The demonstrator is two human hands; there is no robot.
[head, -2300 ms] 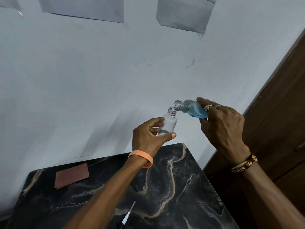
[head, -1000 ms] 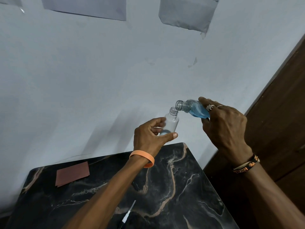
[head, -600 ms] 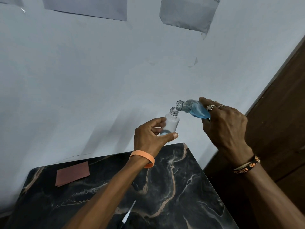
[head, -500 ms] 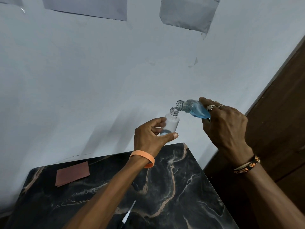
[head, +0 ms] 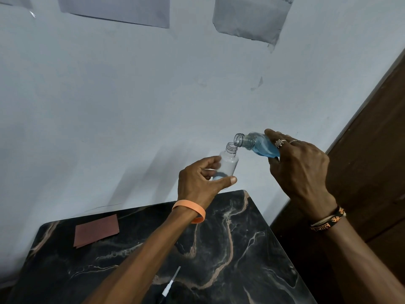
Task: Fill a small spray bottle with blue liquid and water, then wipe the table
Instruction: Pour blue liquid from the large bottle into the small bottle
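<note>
While our left hand [head: 197,183] holds the small bottle [head: 229,163] upright above the far edge of the bench [head: 241,249], its grip is curled round the lower body, thumb in front and fingers behind. The neck is uncapped. Our right hand [head: 300,170] has its grip wrapped round the blue bottle [head: 260,145], which is tipped almost flat, its open mouth just above and beside the small bottle's mouth; we cannot tell whether the rims touch. Blue liquid lies along the low side of the tipped bottle, short of its neck. A faint bluish tint shows at the small bottle's bottom. On the dark marbled bench a brown cloth [head: 96,230] lies near the far left corner, and a white tube [head: 172,281] lies near the front edge. An orange band [head: 192,210] circles our left wrist. Behind stands a pale wall [head: 131,106], with a brown door [head: 372,150] to the right.
</note>
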